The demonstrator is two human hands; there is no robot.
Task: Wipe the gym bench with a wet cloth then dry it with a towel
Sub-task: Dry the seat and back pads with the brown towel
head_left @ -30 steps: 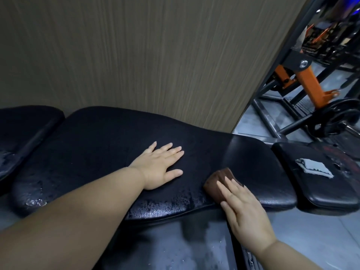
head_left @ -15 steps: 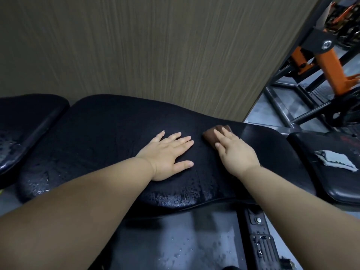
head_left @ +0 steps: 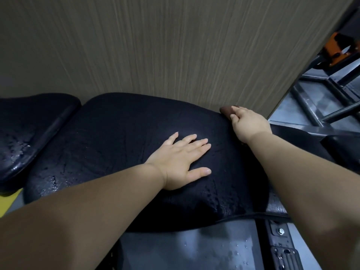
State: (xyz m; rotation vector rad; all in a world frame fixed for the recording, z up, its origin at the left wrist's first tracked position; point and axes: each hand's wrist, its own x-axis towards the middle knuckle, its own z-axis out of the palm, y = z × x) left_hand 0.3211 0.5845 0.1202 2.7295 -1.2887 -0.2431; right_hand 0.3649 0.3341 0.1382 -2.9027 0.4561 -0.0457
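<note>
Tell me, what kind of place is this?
Most likely a gym: a wet, padded black bench, a dark metal equipment frame on the floor to the right, and orange machine parts behind it.

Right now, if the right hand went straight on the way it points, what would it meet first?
Likely the wood-grain wall panel, close behind the bench pad where the right hand and brown cloth sit.
</note>
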